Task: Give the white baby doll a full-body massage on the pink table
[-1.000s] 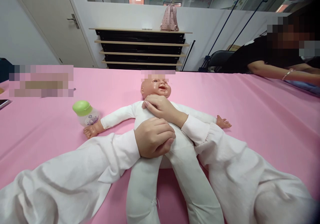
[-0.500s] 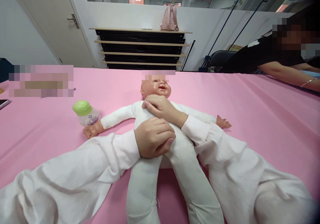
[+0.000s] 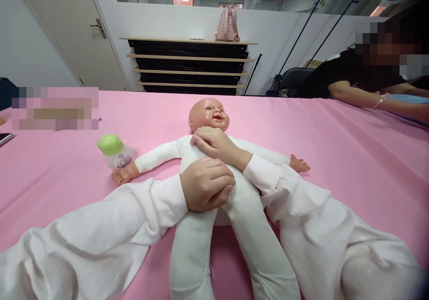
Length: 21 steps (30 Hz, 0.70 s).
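A baby doll [image 3: 231, 181] with a white cloth body and a bare plastic head lies on its back, its legs toward me. On its chest, just below the chin, my right hand [image 3: 221, 146] lies flat, fingers stretched out. My left hand [image 3: 208, 184] rests on the doll's belly with its fingers curled in loosely; nothing shows in them, though the palm is hidden. The two hands are close to each other. Beside the doll's plastic hand at the left stands a clear bottle with a green cap [image 3: 110, 144].
A pink cloth [image 3: 348, 157] covers the table. A phone-like object [image 3: 6, 138] lies at the left edge, near a blurred patch. Across the table at the right, a person in black [image 3: 355, 72] leans over something light blue. Behind are a shelf rack [image 3: 191, 59] and a pink backpack [image 3: 228, 23].
Both of my hands and the doll have stayed still. The person at the right has shifted a little to the left, arm and light blue thing included.
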### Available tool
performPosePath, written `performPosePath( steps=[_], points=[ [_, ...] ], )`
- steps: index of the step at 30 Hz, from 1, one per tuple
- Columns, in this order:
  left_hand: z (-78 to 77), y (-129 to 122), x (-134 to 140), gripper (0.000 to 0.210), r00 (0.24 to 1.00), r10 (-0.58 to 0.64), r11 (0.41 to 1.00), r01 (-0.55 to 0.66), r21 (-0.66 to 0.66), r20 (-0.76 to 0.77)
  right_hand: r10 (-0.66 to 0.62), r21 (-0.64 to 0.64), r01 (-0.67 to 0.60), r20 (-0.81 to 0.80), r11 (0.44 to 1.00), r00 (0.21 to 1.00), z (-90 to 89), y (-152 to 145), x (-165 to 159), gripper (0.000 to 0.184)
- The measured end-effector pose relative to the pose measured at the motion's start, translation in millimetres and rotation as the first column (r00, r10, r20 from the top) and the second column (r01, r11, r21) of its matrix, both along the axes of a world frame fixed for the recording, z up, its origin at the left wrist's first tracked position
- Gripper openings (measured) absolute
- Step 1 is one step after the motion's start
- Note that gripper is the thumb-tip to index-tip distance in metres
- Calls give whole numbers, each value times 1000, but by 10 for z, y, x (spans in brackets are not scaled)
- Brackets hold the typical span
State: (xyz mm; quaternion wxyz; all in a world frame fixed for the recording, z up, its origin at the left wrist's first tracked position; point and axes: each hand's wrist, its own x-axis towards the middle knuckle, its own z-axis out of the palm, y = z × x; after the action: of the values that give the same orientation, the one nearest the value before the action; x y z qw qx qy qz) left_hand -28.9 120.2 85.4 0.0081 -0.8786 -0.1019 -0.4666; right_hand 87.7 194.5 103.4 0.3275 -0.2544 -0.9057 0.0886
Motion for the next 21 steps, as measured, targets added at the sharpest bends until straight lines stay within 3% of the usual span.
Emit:
performPosePath(
  steps=[21],
  points=[
    [-1, -2, -1, 20, 1000, -3, 1000, 3, -2, -5, -3, 0, 3, 3, 1000, 1000, -1, 1, 2, 35]
  ],
)
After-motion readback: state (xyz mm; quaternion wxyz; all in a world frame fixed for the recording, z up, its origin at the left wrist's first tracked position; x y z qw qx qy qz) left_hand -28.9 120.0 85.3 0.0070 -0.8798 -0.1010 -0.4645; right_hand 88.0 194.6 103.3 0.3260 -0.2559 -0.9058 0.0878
